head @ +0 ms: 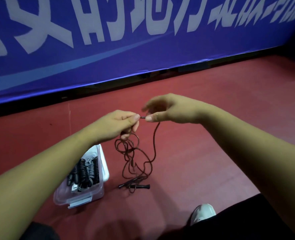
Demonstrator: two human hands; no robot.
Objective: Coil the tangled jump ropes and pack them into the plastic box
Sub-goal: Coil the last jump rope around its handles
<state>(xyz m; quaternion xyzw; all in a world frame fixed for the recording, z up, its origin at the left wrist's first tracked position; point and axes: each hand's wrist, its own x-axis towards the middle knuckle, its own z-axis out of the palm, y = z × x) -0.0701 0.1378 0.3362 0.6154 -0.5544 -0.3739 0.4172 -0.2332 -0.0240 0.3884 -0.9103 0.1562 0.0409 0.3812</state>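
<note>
Dark red sports flooring (212,118) runs under everything here, up to a long blue banner with big pale lettering (143,40) that stands along its far edge. Over the floor a person holds a thin dark reddish-brown jump rope (154,144) up in both bare hands. The left hand (119,123) is closed around a gathered bunch of the cord, thumb and forefinger pinched on a short dark stretch of it that bridges across to the right hand (167,110). That right hand nips the same stretch between thumb and a finger, with its other fingers loosely spread and blurred above. From the right hand a single strand drops in a long curve, and from under the left hand several uneven loops hang tangled together, reaching down to the floor. There the rope's two slim black handles (136,185) lie side by side on the red surface, a knot of cord across them. Just to the left of the hanging tangle, partly behind the left forearm, a clear plastic storage box (98,191) sits open on the floor, its clip latch facing the near side. Inside it lie black and grey ropes wound into tight coils (84,172), packed close against one another. Near the bottom edge a pale sneaker (203,213) pokes out beside dark trousers (247,222).
</note>
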